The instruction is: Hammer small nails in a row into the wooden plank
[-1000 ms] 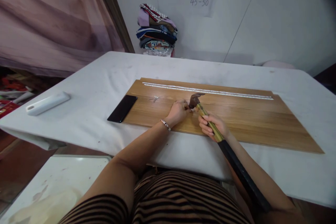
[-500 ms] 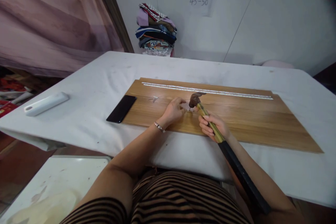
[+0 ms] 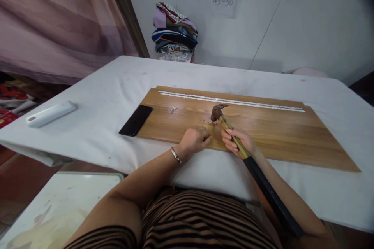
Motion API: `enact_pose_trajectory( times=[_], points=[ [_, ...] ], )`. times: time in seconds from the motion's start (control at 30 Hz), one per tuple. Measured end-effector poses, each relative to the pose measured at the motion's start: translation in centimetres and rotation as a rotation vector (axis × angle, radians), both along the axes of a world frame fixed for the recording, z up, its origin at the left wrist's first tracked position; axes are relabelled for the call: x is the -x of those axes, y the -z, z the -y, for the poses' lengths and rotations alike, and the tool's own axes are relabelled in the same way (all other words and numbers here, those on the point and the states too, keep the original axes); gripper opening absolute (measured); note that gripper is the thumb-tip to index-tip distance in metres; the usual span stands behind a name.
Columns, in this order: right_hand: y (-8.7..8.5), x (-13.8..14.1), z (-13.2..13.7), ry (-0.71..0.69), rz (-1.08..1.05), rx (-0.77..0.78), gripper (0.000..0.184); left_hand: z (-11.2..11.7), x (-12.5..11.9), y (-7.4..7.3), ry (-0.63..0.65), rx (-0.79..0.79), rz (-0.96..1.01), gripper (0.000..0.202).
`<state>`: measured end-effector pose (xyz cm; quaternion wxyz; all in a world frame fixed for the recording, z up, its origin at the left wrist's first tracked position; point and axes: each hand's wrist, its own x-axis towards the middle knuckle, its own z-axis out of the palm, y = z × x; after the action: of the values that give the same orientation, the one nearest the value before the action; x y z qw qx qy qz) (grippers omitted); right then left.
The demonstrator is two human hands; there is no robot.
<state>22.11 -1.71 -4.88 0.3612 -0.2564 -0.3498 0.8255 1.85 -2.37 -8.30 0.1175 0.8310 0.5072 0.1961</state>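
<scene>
A claw hammer (image 3: 217, 113) with a brown metal head, yellow shaft and long black grip is held in my right hand (image 3: 238, 140), fingers wrapped round the yellow part. Its head is low over the middle of a wood-grain board (image 3: 292, 136). Small dark bits lie on the board by the head; a nail under it is too small to make out clearly. My left hand (image 3: 195, 139) rests closed near the board's front edge, left of the hammer, with no object visible in its curled fingers. Several loose nails (image 3: 172, 109) lie on the board's left part.
A black phone (image 3: 136, 120) lies across the board's left end. Two white printed strips (image 3: 233, 102) run along its far side. A white handle-like object (image 3: 52, 114) sits on the white-covered table (image 3: 102, 93). Folded clothes (image 3: 175, 33) are stacked by the wall.
My left hand has moved from beside the hammer head back toward the board's front edge, and its fingers have curled in. The hammer and right hand have hardly moved.
</scene>
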Motion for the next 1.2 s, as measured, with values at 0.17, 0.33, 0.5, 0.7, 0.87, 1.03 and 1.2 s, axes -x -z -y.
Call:
enact_pose_trajectory(
  times=[0.17,0.33,0.5,0.7,0.87,1.03,1.2],
  points=[
    [-0.36,-0.12,0.24,0.009,-0.012,0.004,0.039,-0.22,0.1,0.08,0.019,-0.03,-0.049,0.028],
    [-0.42,-0.2,0.32,0.025,-0.018,-0.019,0.042,-0.19,0.05,0.31,0.006,-0.042,-0.055,0.027],
    [-0.04,-0.06,0.1,0.005,0.0,0.003,0.044,-0.2,0.01,0.42,0.015,-0.052,-0.056,0.026],
    [-0.05,0.03,0.15,-0.011,0.005,0.016,0.044,-0.26,0.02,0.4,0.019,-0.046,-0.039,0.028],
    [-0.1,-0.13,0.23,0.01,-0.004,-0.009,0.04,-0.21,0.0,0.19,0.02,-0.04,-0.042,0.027],
    [-0.16,-0.12,0.23,0.031,-0.005,-0.028,0.039,-0.21,0.01,0.15,0.02,-0.041,-0.043,0.027],
    [0.12,0.02,0.08,0.022,-0.007,0.003,0.039,-0.33,-0.04,0.34,0.021,-0.041,-0.042,0.027]
  ],
)
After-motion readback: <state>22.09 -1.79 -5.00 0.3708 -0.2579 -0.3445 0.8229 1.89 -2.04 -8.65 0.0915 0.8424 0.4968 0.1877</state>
